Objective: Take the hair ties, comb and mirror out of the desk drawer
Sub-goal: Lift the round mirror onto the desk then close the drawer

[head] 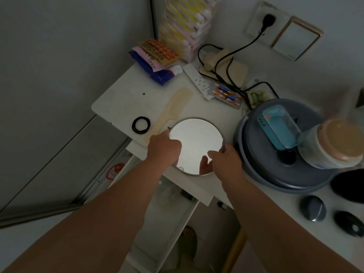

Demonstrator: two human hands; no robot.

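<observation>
A round metal-rimmed mirror lies face up at the front edge of the white desk. My left hand grips its left rim and my right hand grips its lower right rim. Black hair ties lie on the desk left of the mirror. A cream comb lies diagonally between the ties and the mirror, its near end close to my left hand. Below the desk edge the white drawer stands open, partly hidden by my forearms.
At the back of the desk lie snack packets, a power strip, pill blisters and black cables. A grey round appliance with a blue box and a jar on it stands right of the mirror. A grey wall runs along the left.
</observation>
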